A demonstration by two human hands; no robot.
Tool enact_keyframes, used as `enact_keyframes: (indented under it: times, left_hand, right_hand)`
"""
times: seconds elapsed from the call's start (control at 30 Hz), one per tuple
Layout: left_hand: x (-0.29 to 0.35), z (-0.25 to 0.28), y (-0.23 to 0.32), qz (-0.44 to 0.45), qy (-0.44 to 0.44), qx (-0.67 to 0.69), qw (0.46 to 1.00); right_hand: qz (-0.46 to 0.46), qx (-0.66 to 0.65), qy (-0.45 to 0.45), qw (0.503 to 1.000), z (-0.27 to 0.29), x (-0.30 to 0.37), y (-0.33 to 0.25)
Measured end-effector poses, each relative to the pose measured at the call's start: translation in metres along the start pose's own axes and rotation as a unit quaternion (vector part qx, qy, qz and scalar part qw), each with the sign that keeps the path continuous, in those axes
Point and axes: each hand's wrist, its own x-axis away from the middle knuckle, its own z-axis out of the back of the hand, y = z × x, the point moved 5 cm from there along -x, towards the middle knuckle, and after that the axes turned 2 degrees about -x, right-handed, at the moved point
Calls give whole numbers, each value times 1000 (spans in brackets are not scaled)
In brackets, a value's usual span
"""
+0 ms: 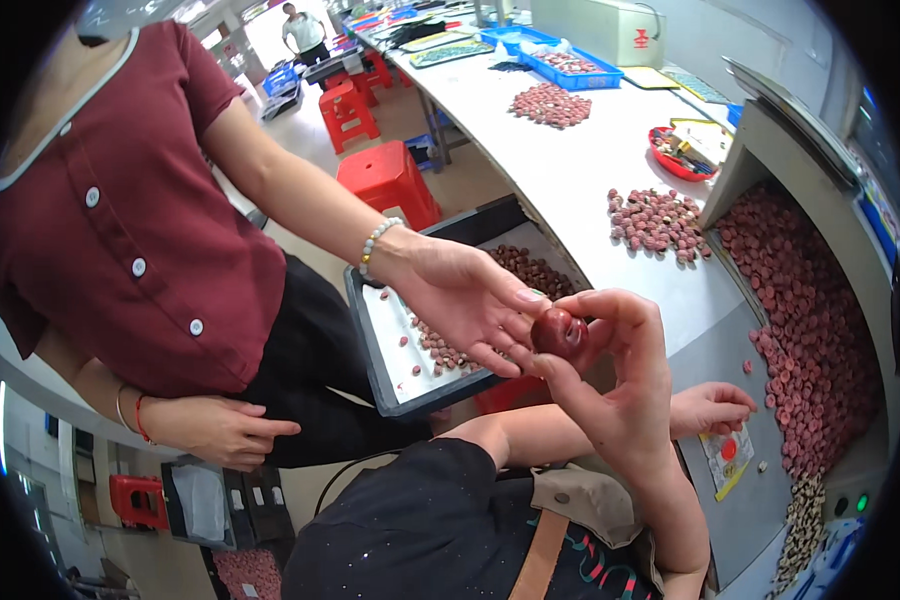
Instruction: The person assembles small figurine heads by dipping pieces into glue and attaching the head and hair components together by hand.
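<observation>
My right hand [615, 375] pinches a glossy, dark red, plum-like fruit [560, 333] between thumb and fingers; a pale patch shows on its side. Right beside it a co-worker's hand [460, 285] is held out palm up, its fingertips at the fruit. Behind my right wrist, my left forearm reaches across to the right. My left hand [712, 408] is empty, fingers loosely bent and apart, over the grey work surface [705, 360]. Just below it lies a small yellow and white packet [727, 460] with a red round mark.
Small reddish round pieces [800, 340] heap up at the right, with a pile [658, 222] on the white table [570, 170]. A black-rimmed tray [365, 345] of similar pieces stands under the co-worker's arm. Red stools [390, 180], a red bowl [680, 170] and blue trays [600, 78] are farther off.
</observation>
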Motion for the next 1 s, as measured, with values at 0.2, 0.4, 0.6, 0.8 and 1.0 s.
enact_keyframes:
  times: [0.2, 0.4, 0.6, 0.8, 1.0]
  left_hand:
    - [-21, -130, -73, 128, -213, -32, 968]
    - [-63, -145, -139, 152, -253, 62, 954]
    - [-51, -165, -148, 123, -336, 144, 923]
    - [-37, -189, -151, 112, -343, 160, 919]
    - [-43, -173, -127, 100, -287, 135, 943]
  right_hand:
    - [35, -112, 23, 993, 56, 50, 0]
    - [-70, -272, 329, 902, 145, 175, -3]
    - [36, -240, 584, 775, 212, 313, -37]
    - [48, -246, 659, 709, 256, 353, -55]
    - [75, -278, 648, 705, 274, 327, -29]
